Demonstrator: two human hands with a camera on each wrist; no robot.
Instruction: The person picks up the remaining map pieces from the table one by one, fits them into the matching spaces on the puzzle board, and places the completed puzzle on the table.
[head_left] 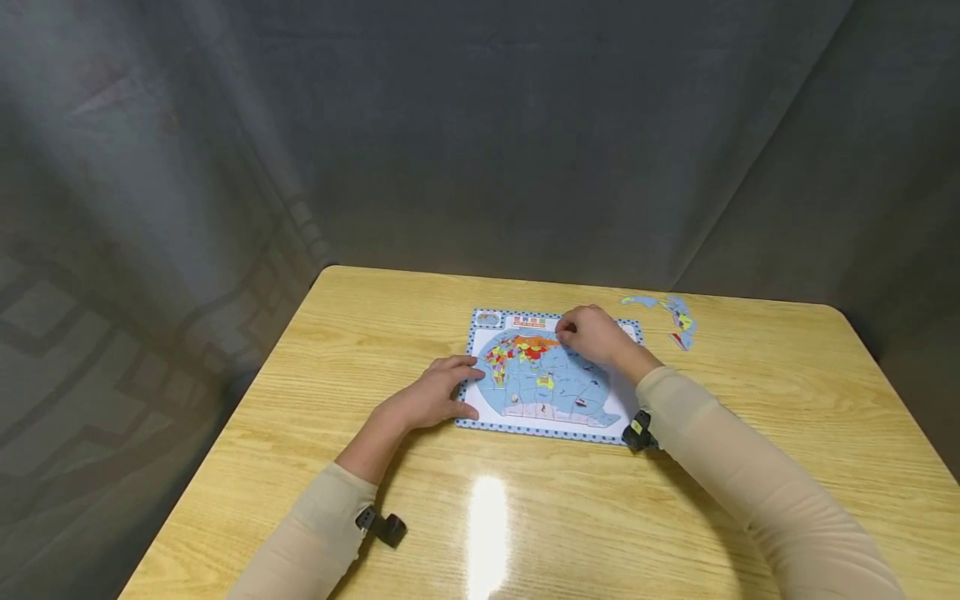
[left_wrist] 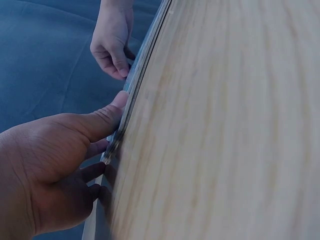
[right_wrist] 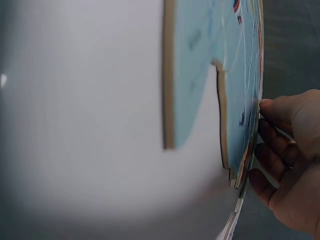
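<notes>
A world-map jigsaw puzzle [head_left: 566, 379] with a blue dotted border lies flat on the table, its light-blue sea pieces joined around coloured lands. At its upper middle, beside the orange land, my right hand [head_left: 594, 335] has curled fingers and pinches a puzzle piece mostly hidden under the fingertips. In the right wrist view, the thumb of this right hand [right_wrist: 295, 150] meets the puzzle's surface [right_wrist: 200, 75]. My left hand [head_left: 435, 392] rests at the board's left edge, fingers spread and loosely bent. The left wrist view shows that left hand [left_wrist: 55, 170] with its thumb by the edge.
Several loose puzzle pieces [head_left: 681, 317] lie beyond the board's upper right corner. The wooden table [head_left: 360, 333] extends around the board, with a grey curtain [head_left: 510, 150] behind it. White backing [right_wrist: 100, 125] shows beside the joined pieces.
</notes>
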